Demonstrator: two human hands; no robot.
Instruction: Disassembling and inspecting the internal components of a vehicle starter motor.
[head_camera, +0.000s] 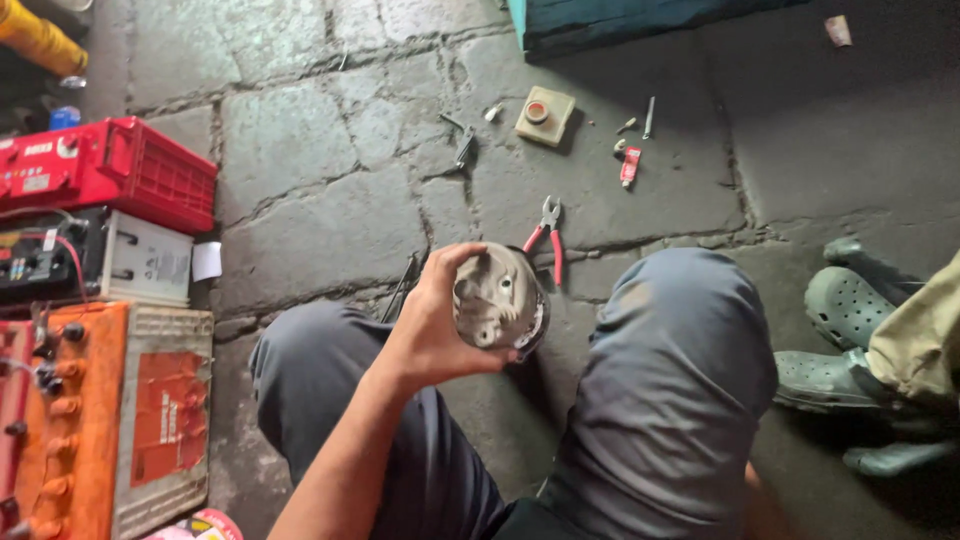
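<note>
Hands: only the left hand is in view. It comes up from the lower left between the person's raised knees and is closed around a round grey metal housing, thumb over the near upper edge, fingers wrapped behind the left side. The right hand is out of view; its state cannot be reported.

Position of the part: the housing is held clear of the stone floor, between the knees and just left of the right knee. Its open, ribbed face is turned up towards the camera; its round axis therefore runs roughly along the line of sight, tilted slightly to the right. The dark rim shows along the lower right edge.

Surroundings: red-handled pliers lie on the floor just beyond the housing, handles pointing towards the person. Farther off are a small square beige block with a red centre, a small red tube and loose small metal pieces. Batteries, red and orange, stand stacked at the left. Grey-green clogs of another person are at the right.
</note>
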